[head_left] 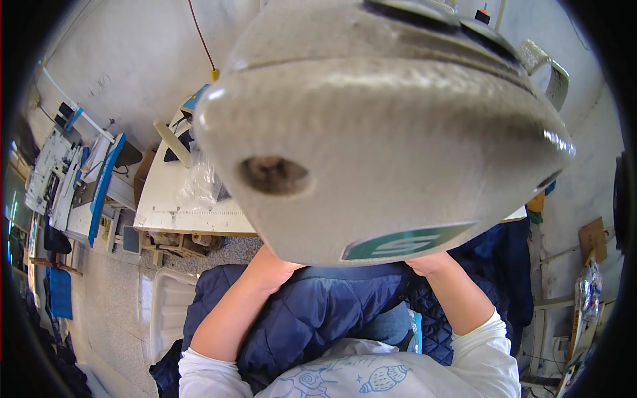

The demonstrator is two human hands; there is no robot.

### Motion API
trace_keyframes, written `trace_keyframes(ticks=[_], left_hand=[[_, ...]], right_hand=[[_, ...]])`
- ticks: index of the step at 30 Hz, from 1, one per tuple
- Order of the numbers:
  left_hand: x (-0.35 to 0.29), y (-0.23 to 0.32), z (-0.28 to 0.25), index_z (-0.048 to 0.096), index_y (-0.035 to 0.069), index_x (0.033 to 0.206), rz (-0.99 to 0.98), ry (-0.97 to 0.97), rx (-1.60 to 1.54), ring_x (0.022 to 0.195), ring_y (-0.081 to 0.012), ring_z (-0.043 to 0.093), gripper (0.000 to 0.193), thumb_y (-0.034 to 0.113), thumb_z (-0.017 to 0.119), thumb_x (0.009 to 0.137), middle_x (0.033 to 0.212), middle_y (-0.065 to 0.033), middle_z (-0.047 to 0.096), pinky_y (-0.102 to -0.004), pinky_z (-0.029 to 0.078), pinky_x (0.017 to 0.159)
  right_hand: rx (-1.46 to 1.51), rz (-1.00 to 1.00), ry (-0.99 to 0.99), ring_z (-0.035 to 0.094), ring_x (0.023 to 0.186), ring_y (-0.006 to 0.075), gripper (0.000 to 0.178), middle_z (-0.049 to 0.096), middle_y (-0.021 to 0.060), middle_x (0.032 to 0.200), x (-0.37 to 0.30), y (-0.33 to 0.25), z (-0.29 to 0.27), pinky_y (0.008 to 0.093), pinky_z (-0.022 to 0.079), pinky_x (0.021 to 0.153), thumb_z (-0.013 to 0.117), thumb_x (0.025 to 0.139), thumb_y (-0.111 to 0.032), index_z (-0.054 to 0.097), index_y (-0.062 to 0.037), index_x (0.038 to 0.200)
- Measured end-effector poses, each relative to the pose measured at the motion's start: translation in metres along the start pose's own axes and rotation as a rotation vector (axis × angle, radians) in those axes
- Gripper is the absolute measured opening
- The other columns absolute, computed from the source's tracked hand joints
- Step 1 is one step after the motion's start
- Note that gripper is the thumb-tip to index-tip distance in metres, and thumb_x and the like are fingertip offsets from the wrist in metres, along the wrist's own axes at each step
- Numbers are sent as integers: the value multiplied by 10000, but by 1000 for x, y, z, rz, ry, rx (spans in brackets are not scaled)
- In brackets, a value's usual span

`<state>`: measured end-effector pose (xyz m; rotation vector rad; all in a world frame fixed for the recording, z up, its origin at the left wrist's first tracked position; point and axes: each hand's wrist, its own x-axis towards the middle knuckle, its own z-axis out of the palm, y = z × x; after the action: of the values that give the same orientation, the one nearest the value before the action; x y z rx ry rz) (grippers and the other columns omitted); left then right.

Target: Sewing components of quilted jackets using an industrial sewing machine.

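A large cream-grey machine head (398,152) fills the upper middle, close to the camera, with a round hole and a green badge on its face. Both my forearms reach up beneath it. Only the wrist end of my left hand (277,268) shows at its lower left edge. Likewise, just the base of my right hand (430,263) is visible at the lower right edge. The machine hides the fingers of both, and anything they hold. Navy quilted cloth (298,305), like a padded garment, drapes over my lap between my arms and hangs beyond the right one.
The white worktable (192,221) extends left from under the machine, with clear plastic (201,186) lying on it. A white plastic chair (169,305) stands at my left. Farther left is another sewing machine (56,169) on a blue-edged table. Plastic-wrapped items (588,288) hang at the right.
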<state>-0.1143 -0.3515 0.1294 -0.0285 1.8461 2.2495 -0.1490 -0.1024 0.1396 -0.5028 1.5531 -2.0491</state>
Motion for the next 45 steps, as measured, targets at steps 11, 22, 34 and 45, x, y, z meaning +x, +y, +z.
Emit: trace_keyframes(ticks=[11,22,34,45], left_hand=[[-1,-4,-3,584,-35,1095,-17,-18,99,976,-196,566,374,9,664,733,1067,-97,616,-316,446,856],[-2,-1,-1,637,-22,1000,-6,38,121,879,-161,581,297,-28,635,704,959,-73,645,-277,453,811],[-63,-2,29,620,9,720,285,-283,452,653,-140,524,108,81,694,752,687,-32,535,-268,402,602],[-71,-71,61,638,29,749,304,-421,647,700,-228,536,130,151,654,790,710,-81,539,-324,423,633]], right_hand=[[-153,-13,1,561,898,72,214,643,12,989,0,0,0,251,422,854,576,840,-43,636,12,1037],[-969,-236,357,617,747,229,152,637,89,770,-25,-16,12,317,472,729,652,787,-136,632,4,842],[-1872,-321,809,276,1280,413,551,384,229,1323,-61,1,-57,546,219,1028,638,703,-530,669,-33,940],[-1294,-792,410,616,652,237,248,636,68,798,-35,2,42,309,487,566,739,640,-36,675,-96,872]])
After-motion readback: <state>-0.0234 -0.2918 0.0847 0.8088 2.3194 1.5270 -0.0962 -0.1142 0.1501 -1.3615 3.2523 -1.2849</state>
